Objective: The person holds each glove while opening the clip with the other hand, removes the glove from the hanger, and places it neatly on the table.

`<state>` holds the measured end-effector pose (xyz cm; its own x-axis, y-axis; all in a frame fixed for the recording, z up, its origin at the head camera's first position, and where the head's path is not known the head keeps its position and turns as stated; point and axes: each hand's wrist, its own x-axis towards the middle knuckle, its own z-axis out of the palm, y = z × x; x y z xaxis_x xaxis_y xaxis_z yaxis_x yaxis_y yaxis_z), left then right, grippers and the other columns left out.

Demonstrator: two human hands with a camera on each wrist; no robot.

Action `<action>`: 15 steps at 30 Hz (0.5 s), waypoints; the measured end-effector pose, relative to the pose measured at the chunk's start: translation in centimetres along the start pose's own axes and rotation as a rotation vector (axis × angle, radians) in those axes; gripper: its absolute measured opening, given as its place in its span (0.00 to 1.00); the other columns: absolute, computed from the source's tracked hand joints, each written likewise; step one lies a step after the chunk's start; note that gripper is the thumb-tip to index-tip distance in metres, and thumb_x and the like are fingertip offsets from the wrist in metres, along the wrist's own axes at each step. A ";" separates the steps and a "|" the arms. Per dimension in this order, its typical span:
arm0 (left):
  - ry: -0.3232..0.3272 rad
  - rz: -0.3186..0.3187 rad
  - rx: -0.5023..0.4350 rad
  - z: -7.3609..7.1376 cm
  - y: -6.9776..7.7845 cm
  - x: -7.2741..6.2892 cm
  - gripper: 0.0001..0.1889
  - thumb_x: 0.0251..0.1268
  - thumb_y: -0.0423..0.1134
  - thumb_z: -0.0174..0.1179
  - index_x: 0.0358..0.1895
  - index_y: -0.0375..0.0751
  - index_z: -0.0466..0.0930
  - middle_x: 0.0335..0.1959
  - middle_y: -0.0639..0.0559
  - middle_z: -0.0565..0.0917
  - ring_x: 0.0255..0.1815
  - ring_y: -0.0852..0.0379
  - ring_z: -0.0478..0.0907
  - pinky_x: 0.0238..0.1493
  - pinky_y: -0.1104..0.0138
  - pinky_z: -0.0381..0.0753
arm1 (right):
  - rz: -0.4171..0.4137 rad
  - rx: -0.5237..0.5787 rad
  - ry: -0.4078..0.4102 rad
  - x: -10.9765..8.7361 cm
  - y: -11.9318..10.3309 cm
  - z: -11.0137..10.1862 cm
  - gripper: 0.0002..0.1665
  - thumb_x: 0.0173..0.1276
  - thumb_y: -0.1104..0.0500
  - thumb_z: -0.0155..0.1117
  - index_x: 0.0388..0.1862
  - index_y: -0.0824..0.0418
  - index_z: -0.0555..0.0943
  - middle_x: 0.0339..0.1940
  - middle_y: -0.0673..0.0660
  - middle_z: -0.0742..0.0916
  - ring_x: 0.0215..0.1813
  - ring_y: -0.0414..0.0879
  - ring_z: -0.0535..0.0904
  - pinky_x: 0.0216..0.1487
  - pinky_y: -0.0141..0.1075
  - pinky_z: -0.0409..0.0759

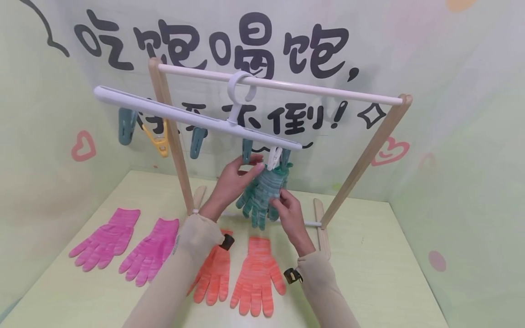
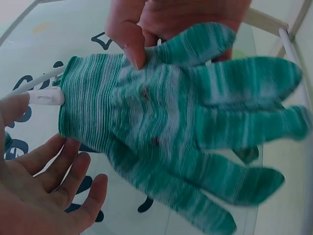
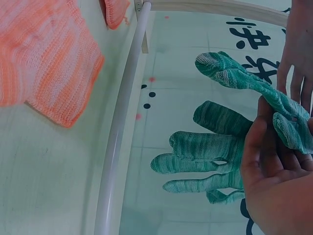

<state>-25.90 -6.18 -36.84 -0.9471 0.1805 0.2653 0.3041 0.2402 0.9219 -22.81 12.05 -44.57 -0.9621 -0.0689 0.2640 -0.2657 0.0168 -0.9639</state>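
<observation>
A green striped knit glove hangs fingers-down from the hanger, its cuff in a white clothespin. A second green glove hangs behind it, mostly hidden in the head view. My left hand is beside the cuff. In the left wrist view, its thumb is at the white clothespin's end while the fingers stay spread and loosely extended. On the other side, my right hand pinches the side of the front glove, its thumb on the fabric.
The white hanger hooks over a rod on a wooden frame. Teal clothespins and a yellow one dangle from it. Two pink gloves and two orange gloves lie on the table.
</observation>
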 end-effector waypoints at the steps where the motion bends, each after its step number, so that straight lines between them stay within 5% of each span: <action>1: -0.007 -0.002 -0.018 0.2 0.1 0.3 0.25 0.77 0.50 0.61 0.70 0.44 0.77 0.67 0.45 0.81 0.71 0.48 0.75 0.71 0.47 0.77 | -0.001 -0.001 -0.002 0.0 0.0 0.0 0.12 0.72 0.67 0.56 0.50 0.72 0.80 0.43 0.53 0.86 0.42 0.37 0.79 0.48 0.29 0.78; 9: -0.016 -0.098 -0.098 1.1 0.9 1.7 0.26 0.76 0.56 0.60 0.69 0.48 0.79 0.70 0.48 0.81 0.75 0.48 0.74 0.79 0.47 0.68 | 0.008 0.005 -0.012 -0.2 0.0 0.0 0.12 0.72 0.67 0.55 0.50 0.71 0.80 0.41 0.51 0.85 0.40 0.37 0.78 0.45 0.29 0.77; 15: -0.049 -0.156 -0.196 1.5 1.0 2.3 0.24 0.76 0.57 0.60 0.66 0.49 0.82 0.65 0.47 0.85 0.67 0.49 0.78 0.79 0.47 0.66 | 0.008 0.017 -0.014 -0.3 0.1 0.1 0.12 0.72 0.66 0.55 0.48 0.71 0.80 0.41 0.51 0.85 0.40 0.37 0.77 0.46 0.29 0.77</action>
<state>-27.65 -4.13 -35.74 -0.9733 0.2033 0.1062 0.1247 0.0803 0.9889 -22.58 11.93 -44.72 -0.9633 -0.0825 0.2555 -0.2564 0.0010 -0.9666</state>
